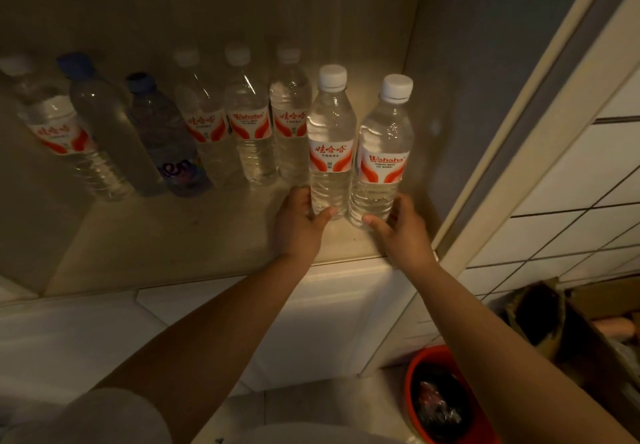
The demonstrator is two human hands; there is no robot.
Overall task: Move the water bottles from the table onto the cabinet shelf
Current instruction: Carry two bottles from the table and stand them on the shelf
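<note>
Two clear water bottles with white caps and red-and-white labels stand upright side by side near the right front of the cabinet shelf (214, 235). My left hand (299, 222) wraps around the base of the left bottle (330, 138). My right hand (401, 227) wraps around the base of the right bottle (382, 152). Both bottles rest on the shelf. Behind and to the left stands a row of several more bottles (247, 121), two of them with blue caps (138, 83).
The cabinet's right side wall (450, 104) is close to the right bottle. A white tiled wall (571, 184) lies further right. On the floor below are a red basin (446, 398) and a cardboard box (554, 322). White cabinet doors (329, 322) sit under the shelf.
</note>
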